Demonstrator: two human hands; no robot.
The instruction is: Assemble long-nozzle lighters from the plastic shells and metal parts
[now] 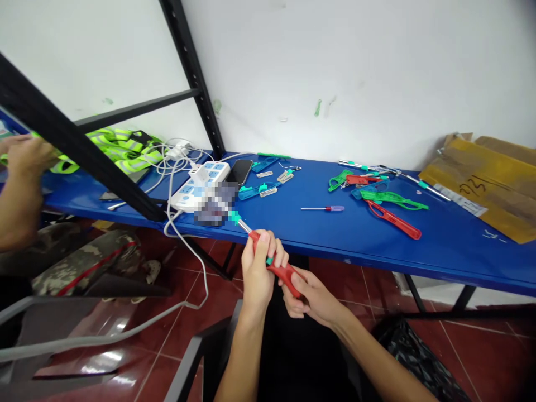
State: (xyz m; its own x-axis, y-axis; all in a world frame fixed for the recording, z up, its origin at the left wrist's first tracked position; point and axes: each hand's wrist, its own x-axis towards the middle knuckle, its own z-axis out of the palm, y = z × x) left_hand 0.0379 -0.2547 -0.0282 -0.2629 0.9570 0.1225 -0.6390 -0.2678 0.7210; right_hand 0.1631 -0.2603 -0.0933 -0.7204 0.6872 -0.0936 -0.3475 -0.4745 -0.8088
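Item, in hand: one long piece, red handle with metal tube and green end. Position: in front of the person, handle held off the near edge of the blue bench, green end reaching over it. Long axis: slanting, from the green end, forward and to the left, back to the butt, near the body and to the right. The green end overlaps a blurred patch, so what lies behind it there is unclear.

Left hand: fingers wrapped around the forward part of the handle, thumb along the top; the nearer of the two to the tube. A small green part shows beside the grip.

Right hand: gripping the butt of the same handle between thumb and fingers; behind the left hand, to its right and nearer the body. A short stretch of bare red shows between the two.

Items, on the bench: screwdriver, purple-handled, lying crosswise beyond the hands and to the right; loose red handle, farther right, beside a green handle; phone, beyond the green end, next to the power strip.
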